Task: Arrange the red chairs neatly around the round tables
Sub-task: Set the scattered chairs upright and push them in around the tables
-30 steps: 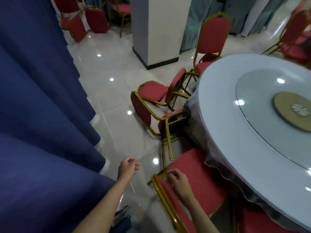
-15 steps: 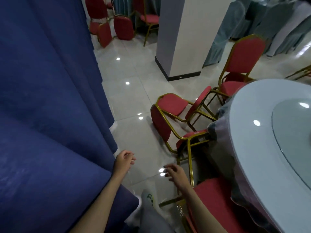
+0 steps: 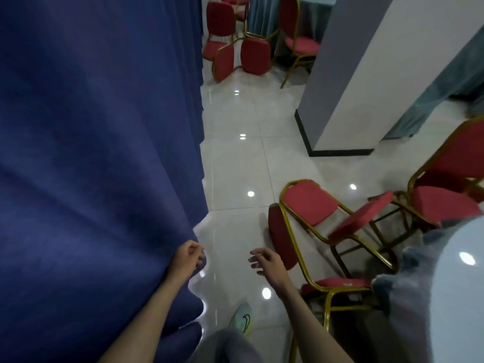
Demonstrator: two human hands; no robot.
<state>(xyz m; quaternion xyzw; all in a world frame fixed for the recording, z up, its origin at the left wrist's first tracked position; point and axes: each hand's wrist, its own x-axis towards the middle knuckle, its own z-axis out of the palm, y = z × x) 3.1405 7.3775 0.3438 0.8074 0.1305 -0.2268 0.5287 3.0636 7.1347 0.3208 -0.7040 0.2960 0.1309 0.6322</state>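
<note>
The left hand (image 3: 187, 260) hangs low with its fingers loosely curled, holding nothing. It sits right at the edge of the blue curtain (image 3: 91, 153); whether it touches the cloth I cannot tell. The right hand (image 3: 269, 263) is relaxed, fingers slightly spread and empty, just beside the back of the near chair (image 3: 281, 237) but not on it. Below the hands are a grey trouser leg (image 3: 227, 347) and a pale green shoe (image 3: 242, 319) on the glossy white floor (image 3: 235, 166).

The near chair is tipped over, its red back toward the hands and its gold frame and seat running under the cloth of the round table (image 3: 458, 297) at the lower right. Touching it, the second chair (image 3: 309, 203) also lies tipped back, its seat raised and its legs tangled toward the table. The third chair (image 3: 445, 184) stands upright just beyond, at the table's edge. Farther off stands a white pillar (image 3: 353, 74), and past it the far chairs (image 3: 235, 48) are clustered in disorder, some leaning against each other.
</note>
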